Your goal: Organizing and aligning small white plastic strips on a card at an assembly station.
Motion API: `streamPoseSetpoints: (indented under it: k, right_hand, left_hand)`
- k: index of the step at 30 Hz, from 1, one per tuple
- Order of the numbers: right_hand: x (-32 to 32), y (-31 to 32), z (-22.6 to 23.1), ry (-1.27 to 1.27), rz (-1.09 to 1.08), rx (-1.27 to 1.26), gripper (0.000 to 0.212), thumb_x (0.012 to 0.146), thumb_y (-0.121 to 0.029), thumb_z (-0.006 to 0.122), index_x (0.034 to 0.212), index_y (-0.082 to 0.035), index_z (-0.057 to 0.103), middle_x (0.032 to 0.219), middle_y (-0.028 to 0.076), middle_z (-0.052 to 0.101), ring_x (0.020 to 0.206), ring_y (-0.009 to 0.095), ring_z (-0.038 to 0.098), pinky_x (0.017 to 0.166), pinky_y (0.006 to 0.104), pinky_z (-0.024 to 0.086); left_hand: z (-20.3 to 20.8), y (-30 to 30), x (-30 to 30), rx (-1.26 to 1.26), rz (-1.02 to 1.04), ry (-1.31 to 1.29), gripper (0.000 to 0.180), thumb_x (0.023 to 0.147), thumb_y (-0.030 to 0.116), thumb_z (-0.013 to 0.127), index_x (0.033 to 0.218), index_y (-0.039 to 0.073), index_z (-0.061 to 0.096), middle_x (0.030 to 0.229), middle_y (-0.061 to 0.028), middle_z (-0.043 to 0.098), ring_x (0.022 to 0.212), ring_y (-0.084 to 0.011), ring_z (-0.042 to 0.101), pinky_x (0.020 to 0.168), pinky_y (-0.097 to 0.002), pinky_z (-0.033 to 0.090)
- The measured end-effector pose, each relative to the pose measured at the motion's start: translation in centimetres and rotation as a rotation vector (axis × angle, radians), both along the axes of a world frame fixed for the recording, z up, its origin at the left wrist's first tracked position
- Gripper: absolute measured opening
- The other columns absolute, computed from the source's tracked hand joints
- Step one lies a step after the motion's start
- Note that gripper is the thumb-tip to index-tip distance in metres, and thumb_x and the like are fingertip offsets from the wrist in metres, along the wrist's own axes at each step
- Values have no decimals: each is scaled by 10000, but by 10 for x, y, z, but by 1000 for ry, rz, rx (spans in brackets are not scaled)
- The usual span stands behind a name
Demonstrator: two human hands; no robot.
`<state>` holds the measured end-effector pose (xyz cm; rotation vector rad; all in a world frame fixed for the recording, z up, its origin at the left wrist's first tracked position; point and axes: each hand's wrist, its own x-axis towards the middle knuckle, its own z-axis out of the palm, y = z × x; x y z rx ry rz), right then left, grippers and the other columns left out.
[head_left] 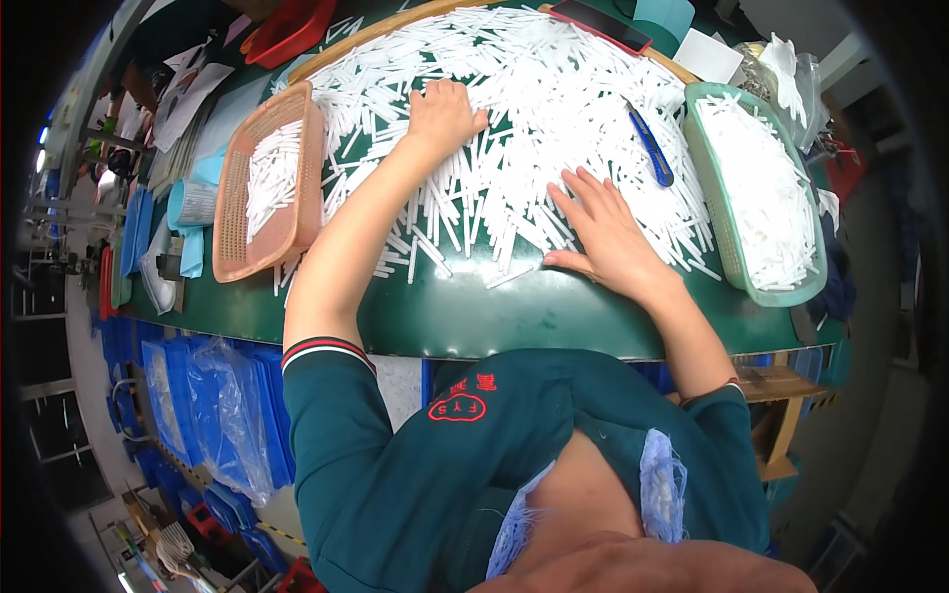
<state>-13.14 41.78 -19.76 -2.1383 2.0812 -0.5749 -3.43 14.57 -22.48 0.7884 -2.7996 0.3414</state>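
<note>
Flat on the table point(474, 316), your left hand point(442, 116) and right hand point(605, 234) spread their fingers over white sticks point(534, 109), pinning the loose heap between the orange basket point(229, 212) and green basket point(714, 188).

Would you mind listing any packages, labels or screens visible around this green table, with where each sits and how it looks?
Phone: far edge of the green table, flat dark screen, red case.
Clear plastic bags: below the table's near left edge, over blue bins, crumpled.
Paper sheets: far left, white, loosely stacked.
White card: far right, beside the phone, blank-looking.
</note>
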Motion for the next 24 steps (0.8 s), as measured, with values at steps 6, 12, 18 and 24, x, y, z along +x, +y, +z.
streamPoseSetpoints:
  k: [6, 12, 18, 24]
  right_hand:
    - [-1, 1, 5, 12, -5, 5, 727, 767, -472, 604, 1311, -51, 370, 1350, 207, 334, 1291, 360, 269, 1058, 491, 208]
    - [-4, 4, 3, -14, -38, 0, 758, 767, -488, 598, 1309, -16, 357, 1344, 222, 341, 1292, 367, 267, 1054, 491, 212]
    - [-36, 1, 2, 141, -465, -114, 786, 783, -477, 596, 1315, 35, 327, 1350, 278, 307, 1292, 402, 246, 1048, 497, 205]
    - [-53, 3, -9, 89, -579, -30, 781, 788, -491, 583, 1287, 65, 357, 1332, 279, 336, 1249, 393, 316, 1019, 488, 260]
  left_hand:
    - [23, -5, -17, 193, -2, -198, 295, 837, 297, 505, 912, 16, 555, 942, -153, 616, 946, -301, 563, 821, -491, 390]
    - [62, 21, -45, 262, 23, -308, 707, 756, 597, 557, 1134, 0, 534, 1103, -193, 561, 1061, -316, 526, 891, -495, 381]
    - [27, 57, -91, 117, -103, -49, 922, 677, 670, 570, 1304, 24, 374, 1315, -218, 395, 1228, -370, 371, 977, -551, 282]
    - [13, 48, -100, 340, -247, -103, 635, 771, 489, 520, 1285, 128, 426, 1321, -170, 396, 1232, -367, 342, 967, -567, 284]
